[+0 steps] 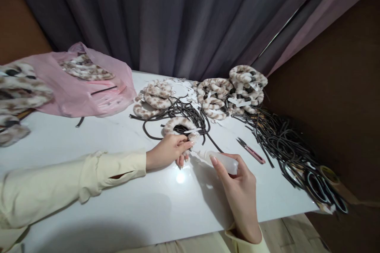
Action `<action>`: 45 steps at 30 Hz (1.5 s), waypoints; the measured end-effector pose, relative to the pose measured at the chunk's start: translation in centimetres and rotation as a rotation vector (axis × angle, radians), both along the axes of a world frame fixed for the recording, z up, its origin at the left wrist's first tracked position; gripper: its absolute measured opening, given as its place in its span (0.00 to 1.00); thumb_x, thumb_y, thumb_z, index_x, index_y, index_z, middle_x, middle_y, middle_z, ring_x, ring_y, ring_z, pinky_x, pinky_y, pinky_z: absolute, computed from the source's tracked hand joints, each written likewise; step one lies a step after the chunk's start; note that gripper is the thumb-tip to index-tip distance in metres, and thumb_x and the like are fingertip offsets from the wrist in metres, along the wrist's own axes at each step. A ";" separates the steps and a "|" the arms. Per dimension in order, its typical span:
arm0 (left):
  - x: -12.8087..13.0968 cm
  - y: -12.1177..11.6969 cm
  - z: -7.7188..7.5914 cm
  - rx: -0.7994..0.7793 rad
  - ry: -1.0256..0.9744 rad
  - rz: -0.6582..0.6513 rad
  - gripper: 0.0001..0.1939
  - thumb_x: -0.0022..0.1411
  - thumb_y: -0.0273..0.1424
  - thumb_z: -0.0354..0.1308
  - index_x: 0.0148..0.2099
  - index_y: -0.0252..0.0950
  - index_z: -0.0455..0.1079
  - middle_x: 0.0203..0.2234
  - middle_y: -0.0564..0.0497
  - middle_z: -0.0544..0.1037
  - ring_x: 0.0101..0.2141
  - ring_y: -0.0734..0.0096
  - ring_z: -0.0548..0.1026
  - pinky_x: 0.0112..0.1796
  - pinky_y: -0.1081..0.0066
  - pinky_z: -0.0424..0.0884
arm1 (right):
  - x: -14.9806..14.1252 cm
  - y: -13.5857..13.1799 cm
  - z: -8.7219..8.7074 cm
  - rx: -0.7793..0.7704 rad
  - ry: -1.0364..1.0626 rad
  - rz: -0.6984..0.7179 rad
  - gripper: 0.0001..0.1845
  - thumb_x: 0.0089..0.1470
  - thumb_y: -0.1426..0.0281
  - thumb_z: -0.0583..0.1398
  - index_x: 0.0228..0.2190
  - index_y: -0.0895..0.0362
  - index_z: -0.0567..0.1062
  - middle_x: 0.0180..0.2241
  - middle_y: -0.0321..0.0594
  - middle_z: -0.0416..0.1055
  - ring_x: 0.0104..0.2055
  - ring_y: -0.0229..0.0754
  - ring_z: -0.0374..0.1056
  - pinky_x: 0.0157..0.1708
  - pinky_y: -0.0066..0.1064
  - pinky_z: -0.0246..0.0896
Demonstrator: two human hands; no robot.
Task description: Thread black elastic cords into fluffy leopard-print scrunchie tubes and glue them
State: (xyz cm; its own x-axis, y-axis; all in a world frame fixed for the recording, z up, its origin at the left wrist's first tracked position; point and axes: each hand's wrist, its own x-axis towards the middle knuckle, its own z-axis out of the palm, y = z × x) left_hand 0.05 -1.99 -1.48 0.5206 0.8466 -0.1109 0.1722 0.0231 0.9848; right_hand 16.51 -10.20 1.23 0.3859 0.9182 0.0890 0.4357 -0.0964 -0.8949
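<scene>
My left hand (172,149) pinches one end of a fluffy white-and-brown plush ring (174,123) above the white table (133,205). A white tag or strip (192,130) shows beside the ring's right side. In my right hand (239,184) is a translucent white squeeze bottle (222,162), tilted so its thin nozzle points left at the pinched spot. The nozzle tip is at or very near the ring; whether it touches I cannot tell. Just behind the ring lies a loose heap of dark cords (190,110).
More plush rings are piled at the back (157,95) and back right (246,83). A pink plastic bag (118,83) with plush pieces stands at left. On the right are pink-handled snips (251,151), a big tangle of dark cords (276,134) and dark-handled scissors (316,187) near the edge.
</scene>
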 end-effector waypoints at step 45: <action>-0.1 0.1 -0.1 -0.056 -0.082 0.013 0.16 0.62 0.39 0.49 0.29 0.32 0.61 0.16 0.55 0.70 0.13 0.79 0.70 0.15 0.80 0.64 | 10.5 4.4 3.6 0.051 0.624 0.238 0.21 0.35 0.61 0.67 0.35 0.53 0.74 0.36 0.42 0.71 0.40 0.47 0.67 0.39 0.39 0.63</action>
